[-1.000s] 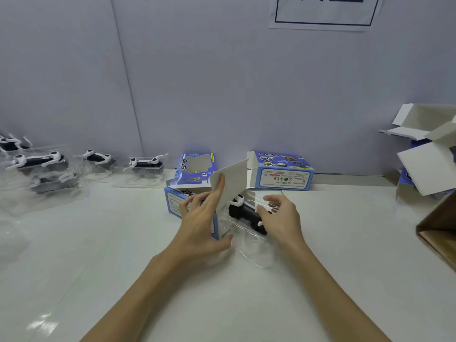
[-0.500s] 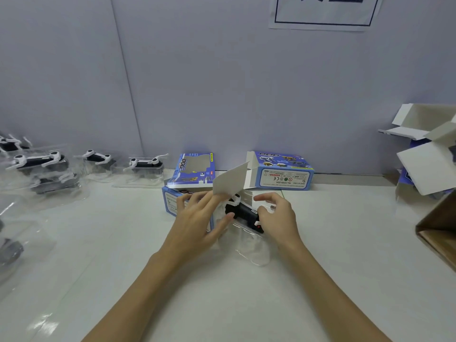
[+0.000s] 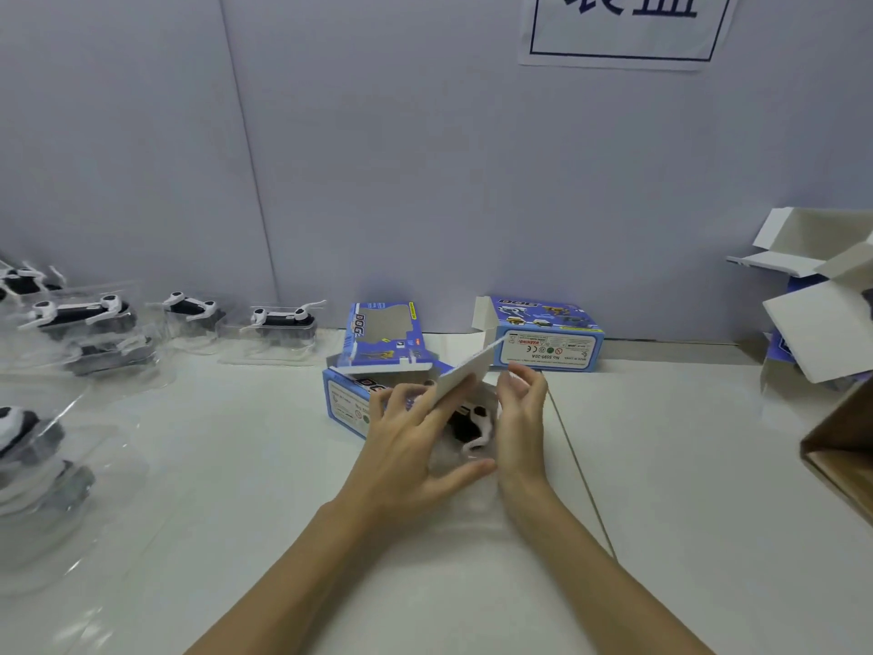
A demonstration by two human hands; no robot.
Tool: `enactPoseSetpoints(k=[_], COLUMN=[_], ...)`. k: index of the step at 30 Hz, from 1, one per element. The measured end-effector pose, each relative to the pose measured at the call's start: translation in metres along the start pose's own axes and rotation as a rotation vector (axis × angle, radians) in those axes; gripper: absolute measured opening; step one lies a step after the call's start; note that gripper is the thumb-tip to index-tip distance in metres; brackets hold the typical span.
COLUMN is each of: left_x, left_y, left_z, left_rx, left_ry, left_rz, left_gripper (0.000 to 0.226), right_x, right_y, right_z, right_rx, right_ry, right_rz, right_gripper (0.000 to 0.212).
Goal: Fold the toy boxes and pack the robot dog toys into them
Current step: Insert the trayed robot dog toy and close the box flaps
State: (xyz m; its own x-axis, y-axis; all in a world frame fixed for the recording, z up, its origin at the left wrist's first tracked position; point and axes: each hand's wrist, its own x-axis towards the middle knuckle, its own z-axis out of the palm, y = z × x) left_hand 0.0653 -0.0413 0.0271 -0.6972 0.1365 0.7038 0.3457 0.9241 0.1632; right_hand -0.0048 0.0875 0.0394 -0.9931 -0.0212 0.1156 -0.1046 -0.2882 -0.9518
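Between both hands, the robot dog toy [image 3: 472, 420] fills the blue box [image 3: 347, 401] mouth.

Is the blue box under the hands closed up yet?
Not yet. The blue box is open: its white flap sticks up, and the toy dog shows at the open end between both hands.

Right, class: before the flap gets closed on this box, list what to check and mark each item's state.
1. Toy dog inside the open box: ok, mostly in.
2. Clear tray fully seated: cannot tell.
3. Flap lifted clear of the toy: ok.
4. Left hand steadies flap and box: ok.
5. Right hand free of the opening: not ok, beside the toy.
6. Far end of box closed: cannot tell.
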Motion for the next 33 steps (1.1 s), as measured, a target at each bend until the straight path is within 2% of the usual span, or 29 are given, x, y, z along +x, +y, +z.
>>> enactPoseSetpoints(k=[2, 4, 7, 11, 12, 16, 19, 20, 23, 25, 27, 30, 33], left_x=[0.001, 0.002, 0.005, 0.006, 0.007, 0.008, 0.007, 0.007, 0.013, 0.016, 0.017, 0.016, 0.017], left_y=[0.005, 0.003, -0.006, -0.014, -0.014, -0.004, -0.007, -0.008, -0.01, -0.007, -0.005, 0.001, 0.011], left_z=[0.003, 0.003, -0.002, -0.013, -0.016, -0.02, -0.022, -0.022, -0.021, -0.023, -0.027, -0.031, -0.03], left_rx=[-0.038, -0.023, -0.024, -0.195, -0.236, -0.373, -0.352, -0.335, -0.436, -0.565, -0.667, -0.846, -0.961], left_ry=[0.019, 0.048, 0.11, 0.16, 0.172, 0.158, 0.083, 0.101, 0.277, 0.377, 0.406, 0.335, 0.239], left_rz=[0.025, 0.019, -0.01, -0.108, -0.12, -0.08, -0.003, 0.032, 0.049, -0.038, -0.121, -0.247, -0.346], left_gripper=[0.078, 0.073, 0.066, 0.06, 0.059, 0.058, 0.093, 0.098, 0.091, 0.084, 0.073, 0.069, 0.064], right_x=[-0.004, 0.001, 0.013, 0.015, 0.013, 0.007, 0.009, 0.01, 0.013, 0.007, -0.002, -0.011, -0.011], right_y=[-0.001, -0.007, -0.015, -0.012, -0.008, -0.005, -0.018, -0.023, -0.038, -0.048, -0.058, -0.063, -0.059], right_z=[0.002, -0.004, -0.015, -0.021, -0.02, -0.015, -0.019, -0.022, -0.029, -0.03, -0.028, -0.025, -0.024], right_rx=[0.219, 0.266, 0.018, -0.339, -0.389, -0.416, -0.417, -0.411, -0.396, -0.346, -0.305, -0.376, -0.421], right_ry=[-0.102, -0.116, -0.13, -0.418, -0.427, -0.182, -0.05, -0.007, 0.088, 0.085, 0.068, -0.025, -0.127], right_rz=[0.148, 0.206, 0.185, 0.003, -0.052, -0.241, -0.37, -0.394, -0.468, -0.547, -0.634, -0.741, -0.715], right_gripper=[0.033, 0.036, 0.028, 0.021, 0.018, 0.013, 0.007, 0.008, 0.024, 0.023, 0.02, 0.04, 0.044])
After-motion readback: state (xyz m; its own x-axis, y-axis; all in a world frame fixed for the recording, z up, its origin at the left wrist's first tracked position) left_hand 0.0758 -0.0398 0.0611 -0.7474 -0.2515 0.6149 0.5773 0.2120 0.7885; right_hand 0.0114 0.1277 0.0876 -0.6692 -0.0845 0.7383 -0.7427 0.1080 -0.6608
